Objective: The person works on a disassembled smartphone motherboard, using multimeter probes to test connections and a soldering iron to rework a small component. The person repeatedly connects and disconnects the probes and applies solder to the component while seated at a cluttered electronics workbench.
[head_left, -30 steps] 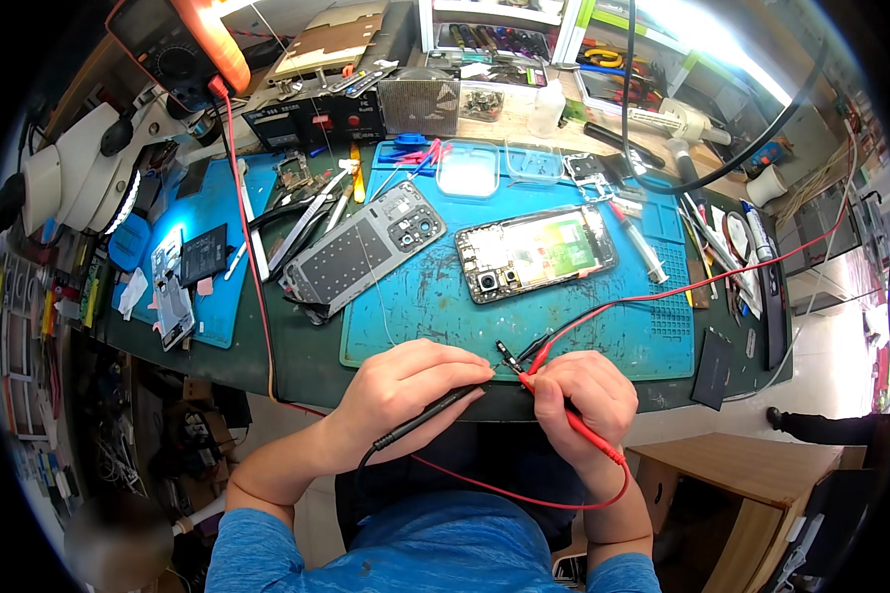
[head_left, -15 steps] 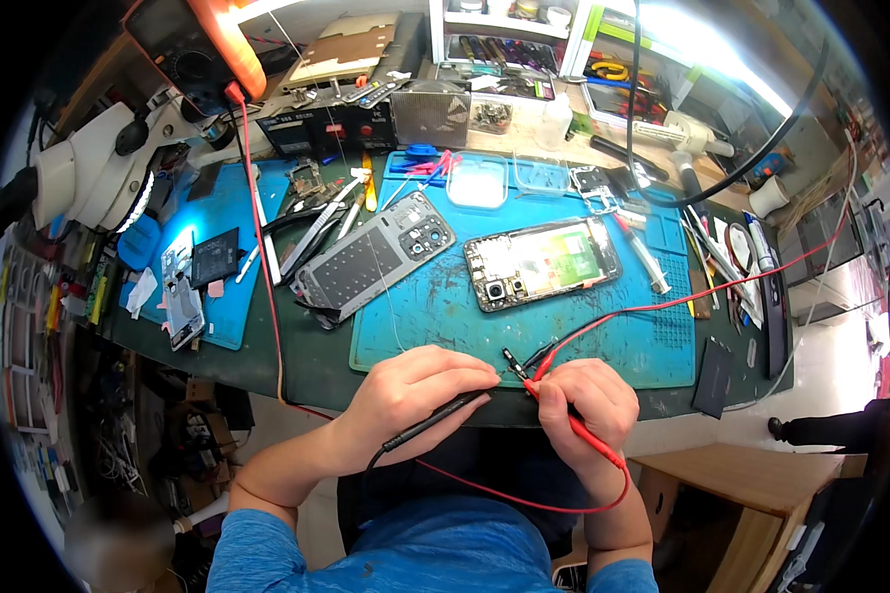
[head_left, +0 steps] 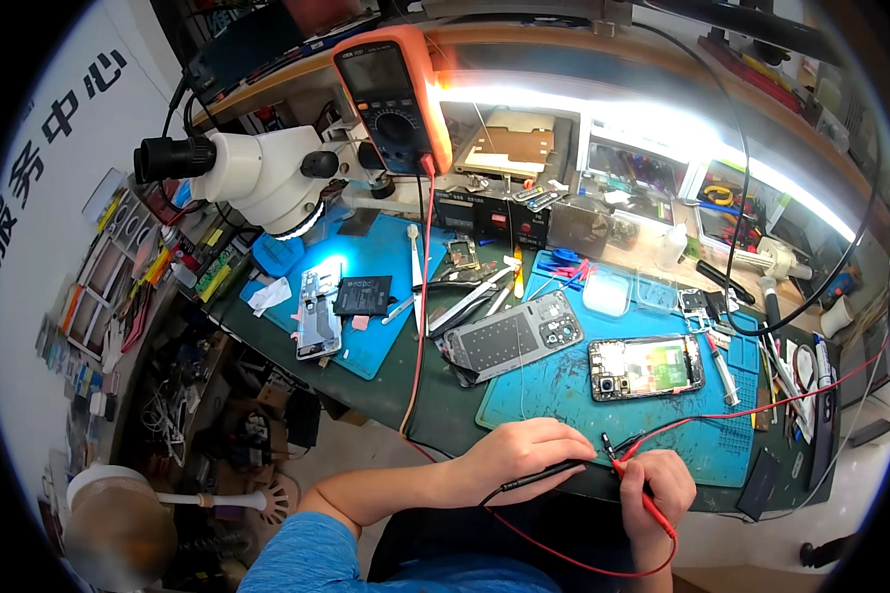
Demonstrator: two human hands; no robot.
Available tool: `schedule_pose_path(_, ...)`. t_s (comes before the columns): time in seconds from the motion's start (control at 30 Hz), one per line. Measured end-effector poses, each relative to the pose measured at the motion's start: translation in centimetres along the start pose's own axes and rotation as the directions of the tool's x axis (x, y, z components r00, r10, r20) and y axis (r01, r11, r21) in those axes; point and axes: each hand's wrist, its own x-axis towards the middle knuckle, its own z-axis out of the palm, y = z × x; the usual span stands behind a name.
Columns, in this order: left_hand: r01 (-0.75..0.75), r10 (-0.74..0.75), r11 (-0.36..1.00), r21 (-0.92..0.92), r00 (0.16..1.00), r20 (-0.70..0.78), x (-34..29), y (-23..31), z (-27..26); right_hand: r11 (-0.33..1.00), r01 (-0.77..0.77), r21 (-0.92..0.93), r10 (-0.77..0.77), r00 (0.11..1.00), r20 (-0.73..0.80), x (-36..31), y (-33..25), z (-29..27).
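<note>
- Left hand (head_left: 526, 457): fingers curled closed along a black probe (head_left: 542, 476), its front end aimed right, toward the other hand
- Right hand (head_left: 658, 489): thumb and fingers pinched tight on a red probe (head_left: 659, 512), which slants down out of the grip, its lead looping left below both hands
- Small black clip (head_left: 608, 447) just beyond the fingertips, between the two hands, by the near edge of the large mat (head_left: 564, 410); I cannot tell whether either probe touches it
- Red lead (head_left: 791, 399) runs from beside the clip off to the right, across the mat
- Multimeter (head_left: 394, 124): orange-edged, propped at the back, leads plugged in low on its face
- Opened phone (head_left: 648, 368) lies on the large mat, insides up, well apart from the hands; syringe (head_left: 724, 374) just right of it
- Grey back cover (head_left: 514, 338) lies aslant to the phone's left, partly off the mat
- Microscope (head_left: 257, 173) stands at left, light falling on a phone frame (head_left: 318, 311); black battery (head_left: 363, 296) just right of that, on the smaller mat (head_left: 371, 348)
</note>
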Motion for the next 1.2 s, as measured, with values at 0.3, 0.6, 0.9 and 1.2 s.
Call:
schedule_pose_path(0.3,0.002,-0.002,1.0,0.016,1.0,0.028,0.7,0.5,-0.1,0.999,0.039,0.021,-0.039,0.999,-0.006,0.6,-0.1,-0.6)
schedule_pose_path(0.6,0.016,-0.017,0.998,0.058,1.0,0.005,1.1,0.4,-0.1,0.972,-0.088,0.218,0.102,0.993,-0.053,-0.9,0.9,-2.2)
schedule_pose_path(0.9,0.013,-0.014,0.998,0.063,1.0,0.006,0.9,0.3,-0.1,0.996,0.029,-0.082,-0.027,0.999,0.017,-1.3,0.6,-3.0)
schedule_pose_path(1.2,0.011,-0.011,0.998,0.063,1.0,0.002,0.7,0.3,-0.1,0.973,0.207,-0.097,-0.19,0.968,0.166,-0.9,1.4,-2.4)
